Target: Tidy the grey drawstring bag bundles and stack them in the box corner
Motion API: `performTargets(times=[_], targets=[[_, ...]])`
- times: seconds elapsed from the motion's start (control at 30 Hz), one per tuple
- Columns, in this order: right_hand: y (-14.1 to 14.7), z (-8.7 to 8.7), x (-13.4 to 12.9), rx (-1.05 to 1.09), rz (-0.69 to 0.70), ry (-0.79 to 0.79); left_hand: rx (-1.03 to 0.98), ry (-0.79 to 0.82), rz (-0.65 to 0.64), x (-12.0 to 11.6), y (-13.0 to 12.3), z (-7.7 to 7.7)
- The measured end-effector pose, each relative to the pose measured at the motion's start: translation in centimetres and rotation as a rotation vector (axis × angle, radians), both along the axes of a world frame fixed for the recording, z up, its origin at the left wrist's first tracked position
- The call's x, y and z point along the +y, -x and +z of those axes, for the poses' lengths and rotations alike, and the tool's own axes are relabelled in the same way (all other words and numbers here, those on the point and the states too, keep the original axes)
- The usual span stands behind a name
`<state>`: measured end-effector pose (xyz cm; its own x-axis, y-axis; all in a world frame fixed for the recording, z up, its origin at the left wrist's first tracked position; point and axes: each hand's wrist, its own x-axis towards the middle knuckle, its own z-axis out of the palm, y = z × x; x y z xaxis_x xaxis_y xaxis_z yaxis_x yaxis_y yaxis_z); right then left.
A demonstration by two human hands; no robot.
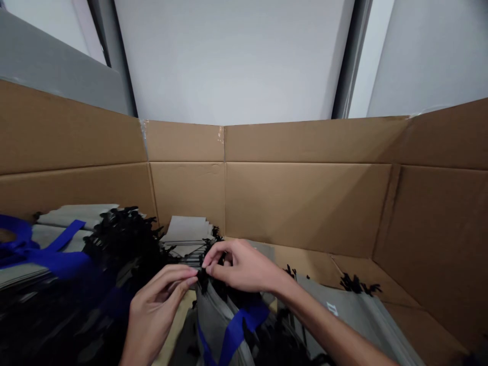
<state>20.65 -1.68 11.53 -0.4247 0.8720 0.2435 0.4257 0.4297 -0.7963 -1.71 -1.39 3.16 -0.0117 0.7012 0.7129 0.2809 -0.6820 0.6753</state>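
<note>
**Both hands pinch black frayed edge of grey bag inside big cardboard box**

Left hand [156, 310] and right hand [240, 267] are both closed in pinches on the black frayed edge [203, 278], fingertips nearly touching each other. That edge tops the grey fabric bag [212, 325] standing tilted at front centre of the box, blue strap [237, 330] running down its face. Neither hand looks released.

Cardboard box [305, 203]: tall brown walls, taped corners, contents piled low along the left and front. Left side holds a heap of stacked bags [61, 218] with blue straps and a dense mass of black fringe [125, 244]. Pale grey flat stack [186, 231] sits against the back wall, just behind the hands. Another grey bag [343, 305] lies slanted at right, small white label [331, 308] on it, black fringe [356, 284] at its end.

Bare cardboard floor [305, 259] shows right of the hands, up to the back and right walls (most room there). Box rim runs above everything, white wall [229, 61] beyond.

Lower left is too dark to separate layers. Bottom of the bags is cut off by the frame, and the exact fibres held can't be made out.
</note>
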Motion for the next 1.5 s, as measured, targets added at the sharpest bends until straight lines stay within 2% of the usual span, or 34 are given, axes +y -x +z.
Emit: performTargets(times=[0.13,0.2,0.3,0.4,0.5,0.93,1.07,1.3,1.4,1.5], targets=[[0.4,-0.2,0.4,-0.084,0.011,-0.059,-0.106,0.175,-0.039,0.4,-0.1,0.1],[0.5,-0.2,0.6,-0.119,0.017,-0.067,-0.123,0.214,-0.055,0.6,-0.3,0.3],[0.6,-0.5,0.9,-0.145,-0.001,-0.101,-0.132,0.178,-0.056,0.8,-0.5,0.7],[0.8,-1.3,1.2,-0.144,-0.026,-0.207,-0.118,0.123,-0.021,1.2,-0.6,0.9],[1.0,-2.1,1.3,-0.119,-0.050,-0.272,-0.105,0.157,0.016,1.5,-0.7,1.1],[0.8,-3.1,0.7,-0.066,-0.103,-0.330,-0.113,0.209,-0.082,2.0,-1.2,1.6],[1.1,-3.2,0.8,-0.042,-0.109,-0.351,-0.085,0.188,-0.073,2.0,-1.2,1.7],[1.2,-3.7,0.9,0.011,-0.115,-0.380,-0.168,0.195,-0.055,2.5,-1.7,1.0],[1.2,-3.8,0.9,0.021,-0.138,-0.369,-0.174,0.219,-0.072,2.4,-1.5,1.0],[1.1,-3.8,0.8,0.023,-0.154,-0.362,-0.110,0.233,-0.084,2.0,-0.5,1.5]])
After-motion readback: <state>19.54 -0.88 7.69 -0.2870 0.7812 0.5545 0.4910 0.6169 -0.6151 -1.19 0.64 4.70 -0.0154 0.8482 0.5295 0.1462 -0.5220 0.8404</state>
